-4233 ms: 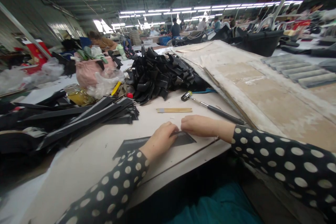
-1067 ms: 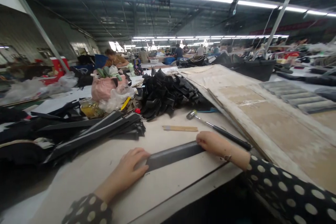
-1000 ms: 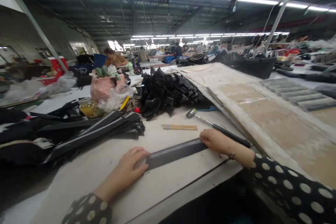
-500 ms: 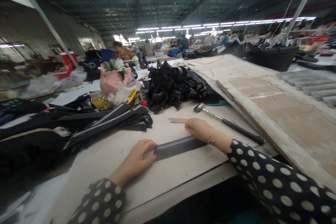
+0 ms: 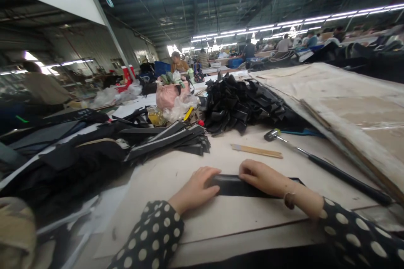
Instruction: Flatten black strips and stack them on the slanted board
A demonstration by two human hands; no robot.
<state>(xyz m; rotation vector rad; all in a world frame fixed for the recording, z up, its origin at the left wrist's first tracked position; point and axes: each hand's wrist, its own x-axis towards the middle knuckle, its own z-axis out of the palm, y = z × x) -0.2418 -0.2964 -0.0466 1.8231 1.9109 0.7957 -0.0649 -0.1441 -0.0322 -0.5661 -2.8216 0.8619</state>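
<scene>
On the pale surface [image 5: 221,222] just in front of us, in the head view, we see both hands at one dark strip [image 5: 232,185] that lies flat and runs left to right near the front edge. The left hand [image 5: 197,187] rests palm down with its fingers spread loosely over the strip's left end, pressing on it rather than pinching it. The right hand [image 5: 263,178] lies across the middle of the strip, fingers bent down onto its far edge. We cannot tell whether the thumb is tucked beneath it. The two hands are close together but not touching, and both arms wear dark sleeves with white dots.

Just beyond the hands lies a thin wooden ruler [image 5: 256,151], apart from the strip. To its right is a hammer [image 5: 325,166], its metal head pointing away from us and its long dark handle running toward the right edge. Further back sits a heap of folded black pieces [image 5: 243,103]. To the left is a fanned stack of long black strips [image 5: 170,141], and behind that a small jar [image 5: 153,115] and a pink bag [image 5: 170,94]. Large worn boards [image 5: 347,101] lean along the right side. Other people [image 5: 178,63] work at tables far behind.
</scene>
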